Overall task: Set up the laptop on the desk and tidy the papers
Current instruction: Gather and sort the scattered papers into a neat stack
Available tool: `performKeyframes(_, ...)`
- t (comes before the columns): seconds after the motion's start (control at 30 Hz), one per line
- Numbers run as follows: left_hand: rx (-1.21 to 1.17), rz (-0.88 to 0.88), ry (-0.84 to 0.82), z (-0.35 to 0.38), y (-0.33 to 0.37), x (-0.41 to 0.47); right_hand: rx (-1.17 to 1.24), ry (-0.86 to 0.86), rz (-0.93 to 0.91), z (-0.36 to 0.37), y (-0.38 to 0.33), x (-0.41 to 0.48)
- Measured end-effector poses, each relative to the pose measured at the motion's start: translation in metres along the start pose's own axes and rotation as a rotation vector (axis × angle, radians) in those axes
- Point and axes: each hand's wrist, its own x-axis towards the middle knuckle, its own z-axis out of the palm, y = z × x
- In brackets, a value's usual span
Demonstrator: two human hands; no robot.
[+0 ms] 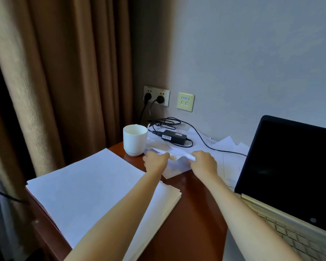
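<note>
An open laptop [290, 166] with a dark screen and pale keyboard stands at the right of the brown desk [196, 213]. A neat stack of white papers [87, 185] lies at the left. Loose white sheets [179, 166] lie scattered by the wall beyond my hands. My left hand [155, 160] and my right hand [203, 161] each pinch the near edge of a loose sheet, which is lifted and curled between them.
A white cup [135, 139] stands just left of my left hand. A black power adapter [174, 136] with its cable lies on the loose sheets, plugged into a wall socket [156, 96]. Brown curtains [64, 72] hang at the left.
</note>
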Motion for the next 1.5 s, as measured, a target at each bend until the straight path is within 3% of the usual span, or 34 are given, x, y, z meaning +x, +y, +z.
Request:
performKeyframes(0.07, -0.013, -0.04, 0.05, -0.003, 0.006, 0.001, 0.048, -0.024, -0.026, -0.004, -0.001, -0.003)
performKeyframes(0.17, -0.206, -0.12, -0.054, -0.011, 0.015, 0.002, 0.003, -0.15, -0.137, -0.008, -0.004, -0.006)
performKeyframes(0.33, 0.019, -0.124, 0.006, -0.014, 0.015, 0.005, 0.136, -0.371, -0.086, -0.016, -0.015, 0.009)
performKeyframes(0.43, 0.203, 0.055, 0.023, -0.01, 0.01, 0.016, 0.173, -0.266, -0.066, -0.011, -0.015, 0.034)
performKeyframes(0.5, 0.222, 0.162, -0.079, -0.005, 0.011, 0.025, 0.125, -0.199, -0.073, -0.002, -0.009, 0.053)
performKeyframes(0.73, -0.15, -0.131, -0.356, 0.006, 0.023, 0.048, 0.205, -0.21, -0.041, 0.024, 0.001, 0.106)
performKeyframes(0.97, -0.092, -0.169, -0.458, 0.013, 0.024, 0.069, 0.371, -0.25, -0.047, 0.046, -0.006, 0.142)
performKeyframes(1.27, 0.107, -0.026, -0.311, 0.041, 0.008, 0.077, 0.263, -0.213, -0.047, 0.059, -0.005, 0.155)
performKeyframes(1.5, 0.089, -0.042, -0.224, 0.018, 0.007, 0.076, 0.255, -0.144, -0.076, 0.044, 0.0, 0.153)
